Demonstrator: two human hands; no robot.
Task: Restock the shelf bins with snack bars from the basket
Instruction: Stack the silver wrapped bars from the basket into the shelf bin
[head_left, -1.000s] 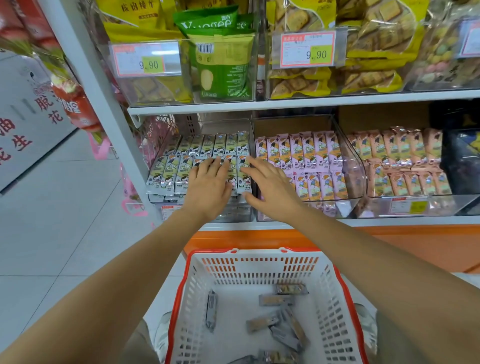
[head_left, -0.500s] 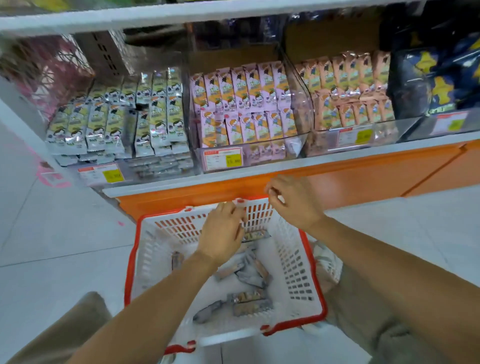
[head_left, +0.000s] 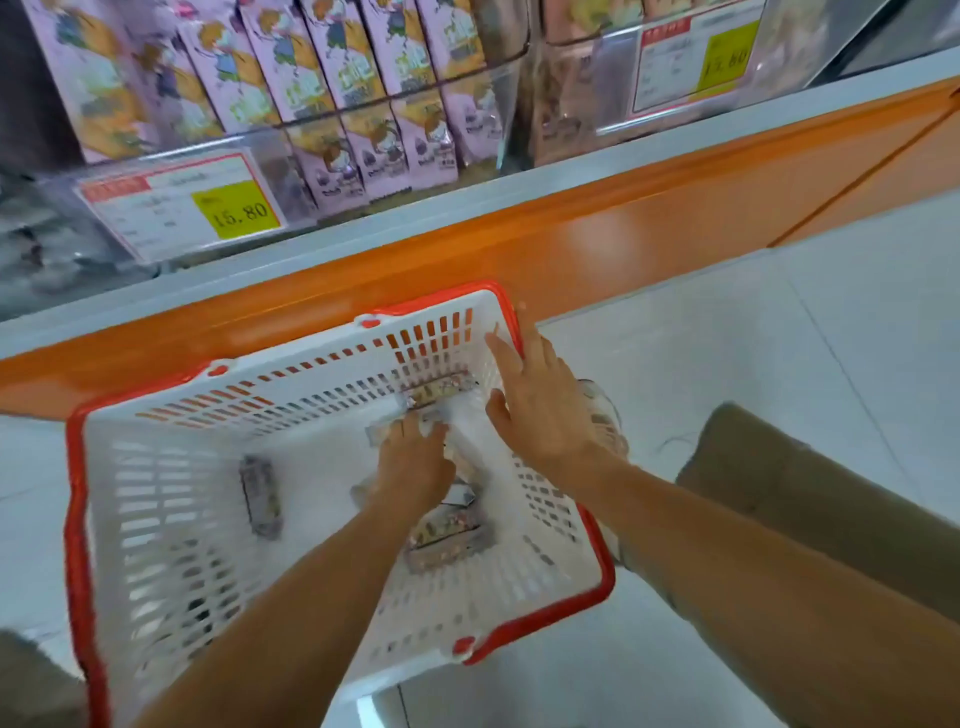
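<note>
Nearest me, two bare forearms reach down into the basket (head_left: 156, 493), which sits on the floor (head_left: 779, 338). The left hand (head_left: 413, 465) is low on the basket's bottom, its fingers (head_left: 410, 430) bent down over loose wrappers. Blur hides whether they have closed on one, so I cannot tell. At about two o'clock from it, the right hand (head_left: 543, 410) hovers by the basket's right wall, fingers (head_left: 501, 353) straight and spread wide, holding nothing.

The snack bars (head_left: 447, 535) lie flat and scattered. A small heap sits at six o'clock from the left hand, a single bar (head_left: 260, 496) lies apart at nine o'clock, and another bar (head_left: 441, 388) rests at twelve o'clock against the far wall. They look slim, in silvery-grey wrappers with busy print too smeared to read.

To my eye the step is gathering a handful. It would go best by sweeping the heap together, lining the bars up the same way and pinching them across their middles, since such wrappers probably slide. The free hand could steady the basket.

Beyond the basket is the shelf's orange base (head_left: 597, 244). Above it, at twelve o'clock, a clear shelf bin (head_left: 498, 119) holds upright pink packs (head_left: 363, 104), with a price tag (head_left: 182, 202) on its front. A bin (head_left: 52, 249) at ten o'clock is only a grey blur.
</note>
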